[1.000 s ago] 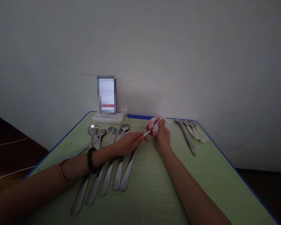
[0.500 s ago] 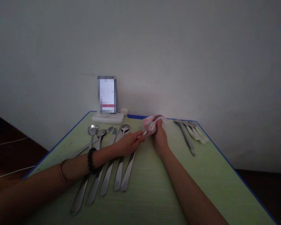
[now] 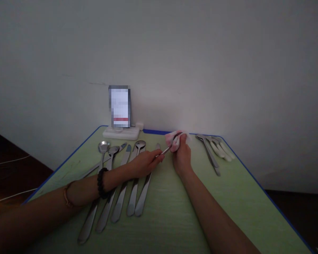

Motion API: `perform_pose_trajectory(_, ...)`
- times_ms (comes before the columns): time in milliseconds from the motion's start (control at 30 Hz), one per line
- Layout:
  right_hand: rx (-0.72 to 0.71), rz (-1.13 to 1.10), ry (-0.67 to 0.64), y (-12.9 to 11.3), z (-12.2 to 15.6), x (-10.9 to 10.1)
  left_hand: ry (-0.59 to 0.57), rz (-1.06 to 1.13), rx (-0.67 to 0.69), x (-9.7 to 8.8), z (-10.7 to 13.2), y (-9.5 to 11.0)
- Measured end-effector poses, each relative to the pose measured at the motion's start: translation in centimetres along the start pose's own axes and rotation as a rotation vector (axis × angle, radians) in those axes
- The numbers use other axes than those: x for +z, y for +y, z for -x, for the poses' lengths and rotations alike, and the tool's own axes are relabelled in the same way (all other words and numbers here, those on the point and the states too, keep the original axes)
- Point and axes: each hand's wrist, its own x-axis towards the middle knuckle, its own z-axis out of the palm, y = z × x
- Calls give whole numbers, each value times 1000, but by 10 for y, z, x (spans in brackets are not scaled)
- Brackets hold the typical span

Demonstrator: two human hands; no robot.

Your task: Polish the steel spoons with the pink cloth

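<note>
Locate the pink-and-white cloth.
In the head view, the pink-and-white cloth is just right of centre, in the right hand, at the far end of the metal utensil that the left hand holds.

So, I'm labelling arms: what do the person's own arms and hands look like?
Left arm: a black beaded bracelet at the wrist and a thin coppery band on the forearm. Right arm: nothing worn in view. No gloves or sleeves show.

pink-and-white cloth [image 3: 175, 145], pale green table [image 3: 169, 211], blue edging [image 3: 156, 132]
</note>
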Motion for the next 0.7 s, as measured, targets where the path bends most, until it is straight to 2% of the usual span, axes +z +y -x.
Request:
perform_pose_trajectory(300,-15,-29,-85,1,-2,-1,10,-17,-19,2,-1,-2)
perform_pose_trajectory(500,160,-198,-204,-4,0,-1,20,13,-28,2,-2,-2)
perform_pose_trajectory(567,154,-220,-189,-4,0,0,18,11,-29,2,-2,-1)
perform_pose_trajectory(700,39,-166,-101,-2,-3,1,-1,-13,-12,2,-2,-1)
